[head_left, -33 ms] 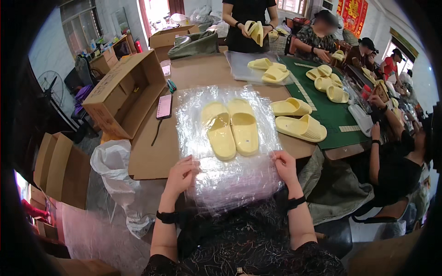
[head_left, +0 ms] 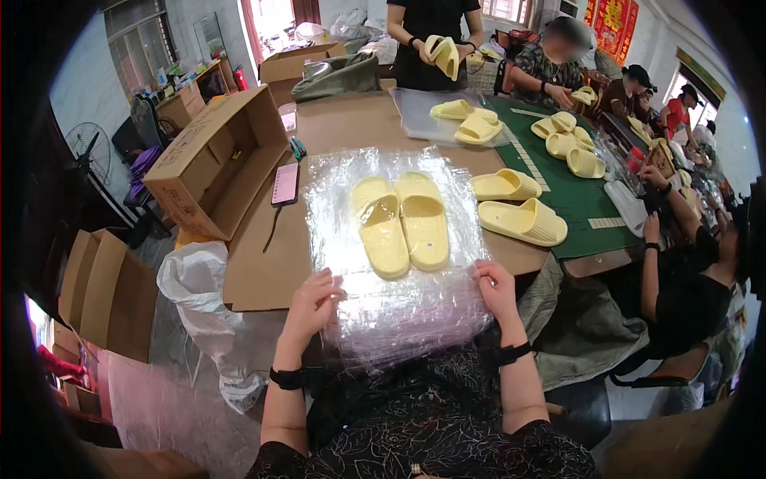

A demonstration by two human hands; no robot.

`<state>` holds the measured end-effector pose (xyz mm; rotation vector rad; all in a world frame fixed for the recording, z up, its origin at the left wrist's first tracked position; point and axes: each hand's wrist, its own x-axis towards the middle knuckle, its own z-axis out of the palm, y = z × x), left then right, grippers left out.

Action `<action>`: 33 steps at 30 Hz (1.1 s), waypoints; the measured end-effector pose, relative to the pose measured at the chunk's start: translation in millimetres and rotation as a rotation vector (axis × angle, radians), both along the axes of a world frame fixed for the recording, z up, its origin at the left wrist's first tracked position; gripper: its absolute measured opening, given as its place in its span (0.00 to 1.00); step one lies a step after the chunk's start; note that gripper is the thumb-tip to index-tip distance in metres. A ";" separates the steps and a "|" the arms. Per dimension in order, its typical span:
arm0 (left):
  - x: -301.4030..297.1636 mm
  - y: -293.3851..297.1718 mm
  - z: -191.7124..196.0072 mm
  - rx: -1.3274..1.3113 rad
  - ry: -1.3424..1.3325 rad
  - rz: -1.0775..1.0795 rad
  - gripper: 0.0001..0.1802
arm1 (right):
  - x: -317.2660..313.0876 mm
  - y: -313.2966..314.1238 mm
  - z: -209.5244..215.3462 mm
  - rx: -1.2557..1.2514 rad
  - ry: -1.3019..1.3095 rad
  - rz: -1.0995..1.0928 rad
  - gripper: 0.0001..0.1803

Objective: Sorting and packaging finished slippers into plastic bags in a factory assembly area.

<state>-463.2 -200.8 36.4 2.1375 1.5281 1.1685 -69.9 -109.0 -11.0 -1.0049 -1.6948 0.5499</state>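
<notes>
A pair of pale yellow slippers lies side by side on a stack of clear plastic bags in front of me, toes pointing away. Glossy film seems to cover their straps, so they look to be inside the top bag. At the stack's left edge, just below the heels, my left hand is closed, its thumb and fingers pinching the film. My right hand pinches the right edge at about the same height. Right of the bags rest two loose yellow slippers, apart from my hand.
A phone with a cord and scissors lie left of the bags, beside an open cardboard box. More yellow slippers sit on plastic at the far side. Co-workers handle slippers around a green mat.
</notes>
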 end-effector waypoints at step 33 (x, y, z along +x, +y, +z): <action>60.6 38.1 -27.6 -0.044 0.348 0.412 0.43 | -104.8 -6.2 11.5 0.080 -0.576 -0.376 0.42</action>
